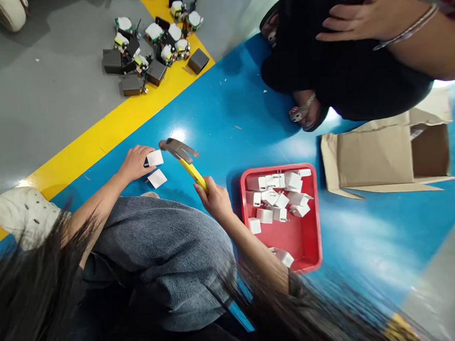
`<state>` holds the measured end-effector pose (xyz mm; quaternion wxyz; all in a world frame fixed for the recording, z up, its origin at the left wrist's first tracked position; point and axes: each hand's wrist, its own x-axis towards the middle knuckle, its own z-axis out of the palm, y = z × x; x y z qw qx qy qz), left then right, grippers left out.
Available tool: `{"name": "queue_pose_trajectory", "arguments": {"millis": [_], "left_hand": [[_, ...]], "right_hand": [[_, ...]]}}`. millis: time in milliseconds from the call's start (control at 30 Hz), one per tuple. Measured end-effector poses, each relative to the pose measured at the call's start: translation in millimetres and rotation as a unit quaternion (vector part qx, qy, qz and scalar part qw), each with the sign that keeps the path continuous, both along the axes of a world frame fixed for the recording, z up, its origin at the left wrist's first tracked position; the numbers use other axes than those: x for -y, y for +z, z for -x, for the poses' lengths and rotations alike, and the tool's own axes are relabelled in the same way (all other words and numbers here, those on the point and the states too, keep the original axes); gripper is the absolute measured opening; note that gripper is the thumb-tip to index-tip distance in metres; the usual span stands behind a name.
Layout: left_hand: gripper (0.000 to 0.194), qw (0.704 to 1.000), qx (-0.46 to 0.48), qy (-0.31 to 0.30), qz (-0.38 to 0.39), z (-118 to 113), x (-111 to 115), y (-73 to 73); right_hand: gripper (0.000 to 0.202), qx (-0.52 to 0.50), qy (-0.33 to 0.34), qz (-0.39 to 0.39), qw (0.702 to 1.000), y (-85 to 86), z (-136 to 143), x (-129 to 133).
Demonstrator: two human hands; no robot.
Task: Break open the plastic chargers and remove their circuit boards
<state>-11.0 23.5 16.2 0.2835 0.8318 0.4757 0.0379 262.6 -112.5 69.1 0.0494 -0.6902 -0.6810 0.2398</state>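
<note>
My left hand point(135, 163) is closed on a small white block point(155, 158) with a dark side, low over the blue floor. Just below it lies a second white block point(157, 179). My right hand point(214, 196) grips the yellow handle of a claw hammer point(191, 171). The hammer's metal head is up and to the left of that hand, a little to the right of the held block. To the right of my right forearm stands a red tray point(315, 216) with several white plug-like blocks point(269, 196) in it.
A person's hand point(372, 12) and dark-clothed legs are at the upper right. Below them lies an open cardboard box point(374, 157). Dark cases and circuit parts point(154, 45) are piled at the top, across the yellow floor stripe point(93, 140). Loose hair hangs across the lower view.
</note>
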Motion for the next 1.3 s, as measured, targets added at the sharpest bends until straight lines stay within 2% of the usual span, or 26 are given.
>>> {"name": "queue_pose_trajectory", "arguments": {"millis": [67,167,233,333,433,500,633,733,867,1033,1100,1167,1300], "left_hand": [[0.054,1.000,0.014,0.011,-0.009,-1,0,-5.1],[0.054,0.999,0.034,0.026,0.002,-1,2,-10.2],[0.053,0.998,0.053,0.024,0.008,0,4,-12.4],[0.053,0.997,0.074,0.034,0.001,-1,6,-14.8],[0.056,0.995,0.076,0.057,0.010,-4,9,-15.5],[0.054,0.996,0.068,0.064,0.014,-5,12,-14.9],[0.058,0.996,0.051,0.078,-0.006,-5,15,-14.1],[0.053,0.996,0.044,0.081,-0.004,-4,16,-15.8],[0.056,0.995,0.055,0.083,-0.002,-4,16,-18.0],[0.049,0.994,0.063,0.089,0.025,-7,16,-14.6],[0.047,0.994,0.070,0.086,0.023,-8,16,-13.2],[0.048,0.993,0.073,0.089,0.016,-8,16,-12.6],[0.048,0.994,0.072,0.084,0.021,-9,17,-13.5]], "right_hand": [[0.044,0.011,0.030,-0.025,0.999,3.6,-1,-8],[0.045,0.031,0.051,0.001,0.998,4.4,-4,-15],[0.045,0.033,0.023,-0.006,0.999,8.1,-9,-18],[0.042,0.020,-0.022,-0.068,0.997,22.1,-17,-22],[0.042,0.017,-0.014,-0.096,0.995,33.9,-18,-26],[0.042,0.021,0.000,-0.090,0.996,33.3,-15,-26],[0.044,0.028,0.037,-0.038,0.998,21.3,-7,-19],[0.043,0.022,0.056,-0.026,0.998,22.7,-6,-14],[0.041,0.036,0.034,-0.071,0.996,31.0,-10,-15],[0.037,0.083,0.049,0.011,0.995,19.1,-25,-19],[0.037,0.087,0.024,-0.001,0.996,16.8,-32,-17],[0.037,0.081,0.003,-0.028,0.996,19.2,-36,-15],[0.039,0.067,0.015,-0.034,0.997,31.3,-31,-15]]}}
